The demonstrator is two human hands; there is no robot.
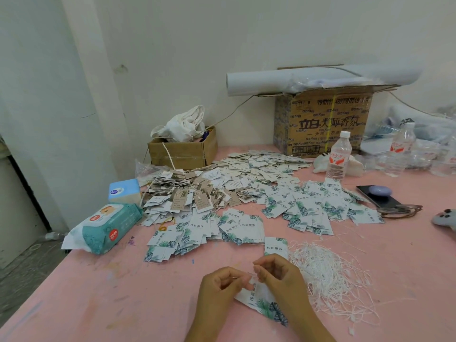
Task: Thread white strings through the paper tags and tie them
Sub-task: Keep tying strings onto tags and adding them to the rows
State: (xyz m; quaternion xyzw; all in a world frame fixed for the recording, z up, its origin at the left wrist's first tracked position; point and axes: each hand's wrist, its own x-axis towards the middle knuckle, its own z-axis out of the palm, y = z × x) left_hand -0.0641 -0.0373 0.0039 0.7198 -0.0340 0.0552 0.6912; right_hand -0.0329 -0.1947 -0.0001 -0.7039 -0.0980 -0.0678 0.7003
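Near the front edge of the pink table, my left hand and my right hand meet over a white paper tag printed with green leaves. Both hands pinch a thin white string that runs between their fingertips at the tag's top end. The tag lies partly under my right hand and forearm. A loose heap of white strings sits just right of my right hand. A wide spread of leaf-printed tags covers the table's middle, with brown strung tags at its left.
A wet-wipe pack and a tissue pack lie at the left. A small cardboard box and a big carton stand against the wall. Water bottles, a phone and a grey soft toy are at the right.
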